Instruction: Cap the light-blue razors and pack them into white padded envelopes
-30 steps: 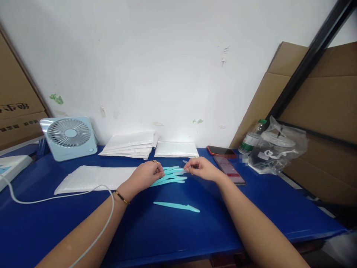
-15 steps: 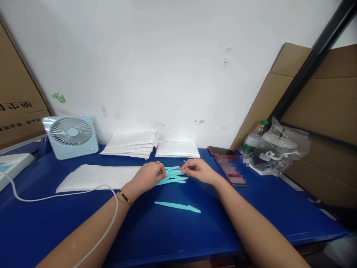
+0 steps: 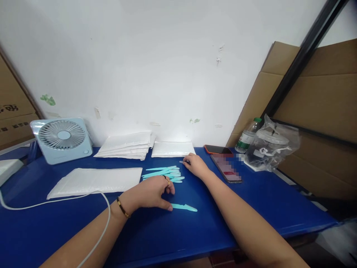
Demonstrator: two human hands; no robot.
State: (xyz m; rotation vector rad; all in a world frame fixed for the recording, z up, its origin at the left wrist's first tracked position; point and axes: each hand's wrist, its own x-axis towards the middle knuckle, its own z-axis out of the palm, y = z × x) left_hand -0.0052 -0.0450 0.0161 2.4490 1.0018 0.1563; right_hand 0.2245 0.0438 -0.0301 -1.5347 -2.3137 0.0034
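Nearside of turquoise pile [image 3: 167, 172], head view: left hand [image 3: 154, 191], off the pile since earlier, half-spread, hiding handle end of lone turquoise tool [image 3: 189, 207]. Right of pile, right hand [image 3: 196, 165] curls at mostly hidden clear piece [image 3: 181, 162]; can't tell if pinching.

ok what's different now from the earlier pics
The left hand has come off the eyebrow razor pile, back toward the body, to the lone razor, fingers at its handle; grip unclear. The right hand has moved from the pile toward the wall, beside a small clear piece. The lone razor, fan and bottle stayed put.
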